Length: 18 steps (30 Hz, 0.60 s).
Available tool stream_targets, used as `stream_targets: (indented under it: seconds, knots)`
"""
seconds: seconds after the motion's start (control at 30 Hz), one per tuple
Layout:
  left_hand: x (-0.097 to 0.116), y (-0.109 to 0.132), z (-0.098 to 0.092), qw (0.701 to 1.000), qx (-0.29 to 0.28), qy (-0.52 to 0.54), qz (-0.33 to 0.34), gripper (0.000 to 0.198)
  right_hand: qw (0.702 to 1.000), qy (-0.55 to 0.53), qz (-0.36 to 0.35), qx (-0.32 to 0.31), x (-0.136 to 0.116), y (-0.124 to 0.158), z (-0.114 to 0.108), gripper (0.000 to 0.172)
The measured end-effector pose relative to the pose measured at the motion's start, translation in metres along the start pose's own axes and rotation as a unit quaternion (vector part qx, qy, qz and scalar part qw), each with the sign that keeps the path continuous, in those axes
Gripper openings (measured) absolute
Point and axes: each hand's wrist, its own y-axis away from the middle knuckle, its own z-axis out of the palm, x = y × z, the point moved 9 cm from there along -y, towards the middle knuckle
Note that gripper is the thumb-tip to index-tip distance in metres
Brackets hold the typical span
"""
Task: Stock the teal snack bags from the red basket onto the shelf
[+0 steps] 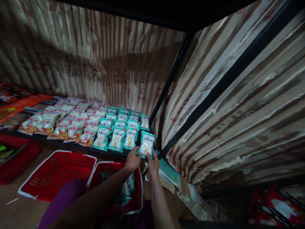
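Note:
Both my hands hold one teal snack packet (pixel 147 144) by its lower edge at the front right corner of a low dark shelf (pixel 71 144). My left hand (pixel 132 160) pinches its bottom left corner, and my right hand (pixel 152 164) pinches its bottom right. The packet stands at the right end of rows of matching teal packets (pixel 118 130). Left of them lie rows of red-and-white snack packets (pixel 69 122). Below my forearms a red basket (pixel 137 198) holds a few more teal packets (pixel 124 192).
A second red basket (pixel 57 173) sits left of the first on the brown floor, and a third red basket (pixel 16 157) is at the far left. Striped foil sheeting (pixel 238 111) on black frame bars walls in the shelf at the back and right. Flat cardboard pieces (pixel 170 176) lie beside my right hand.

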Motion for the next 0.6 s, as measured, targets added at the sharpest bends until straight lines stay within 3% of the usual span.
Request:
stream_targets:
  seconds: [0.23, 0.6]
  knots:
    - [0.023, -0.012, 0.005, 0.994, 0.006, -0.095, 0.046, 0.036, 0.999, 0.015, -0.032, 0.024, -0.007, -0.020, 0.003, 0.067]
    - [0.032, -0.033, 0.022, 0.990, 0.009, -0.099, 0.098, 0.052, 0.995, 0.045, -0.085, 0.034, -0.006, -0.054, 0.013, 0.062]
